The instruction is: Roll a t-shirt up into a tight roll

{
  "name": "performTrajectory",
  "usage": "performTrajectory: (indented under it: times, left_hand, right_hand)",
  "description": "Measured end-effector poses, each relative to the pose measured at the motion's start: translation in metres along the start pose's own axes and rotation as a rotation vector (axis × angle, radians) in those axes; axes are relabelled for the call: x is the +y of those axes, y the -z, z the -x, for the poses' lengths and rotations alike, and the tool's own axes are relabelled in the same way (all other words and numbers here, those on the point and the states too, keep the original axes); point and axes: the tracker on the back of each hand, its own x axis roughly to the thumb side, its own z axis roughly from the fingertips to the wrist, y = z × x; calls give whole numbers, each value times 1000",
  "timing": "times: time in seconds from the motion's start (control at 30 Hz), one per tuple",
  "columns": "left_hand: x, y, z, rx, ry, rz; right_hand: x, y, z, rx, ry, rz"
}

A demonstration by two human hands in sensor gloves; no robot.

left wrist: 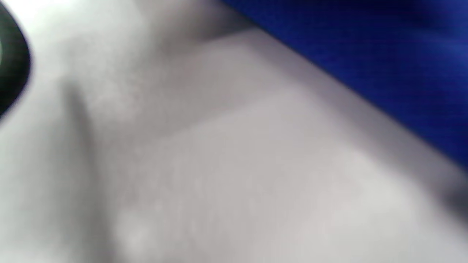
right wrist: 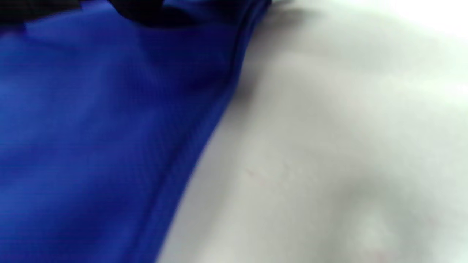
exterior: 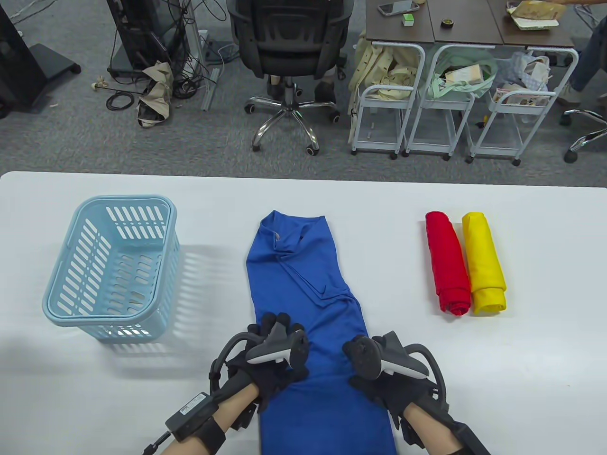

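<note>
T-shirt [exterior: 308, 303], blue and folded into a long strip, lies on the white table [exterior: 521, 379] between a pale blue basket [exterior: 111, 265] and two finished rolls, red [exterior: 447, 263] and yellow [exterior: 483, 263]. Left hand [exterior: 277, 353] and right hand [exterior: 374, 365] rest on its near part, one at each edge; whether their fingers grip cloth I cannot tell (trackers hide them). Rolling seems not yet begun: next, pinch the hem and turn it tightly. No legible writing.

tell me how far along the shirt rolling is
Done: red roll and yellow roll lie side by side on the table. In hand: both hands, left and right, rest on the blue shirt, folded into a long strip. Left: no roll started; basket holds nothing.
</note>
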Motion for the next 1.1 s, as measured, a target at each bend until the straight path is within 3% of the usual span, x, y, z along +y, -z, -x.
performTrajectory:
  times: [0.13, 0.33, 0.6, 0.8, 1.1]
  left_hand:
    - [-7, -5, 0, -38, -21, -13]
    - [-10, -5, 5, -101, -64, 26]
    - [-9, 3, 13, -155, -104, 41]
    - [-9, 3, 13, -156, -109, 37]
    - [-9, 3, 14, -160, -117, 41]
  right_hand:
    - [-3, -6, -3, -4, -44, 5]
    - [-24, 2, 12, 56, 41, 55]
    - [-68, 61, 8, 149, 105, 95]
    - [-77, 115, -9, 209, -2, -11]
    - [-79, 129, -8, 254, -116, 10]
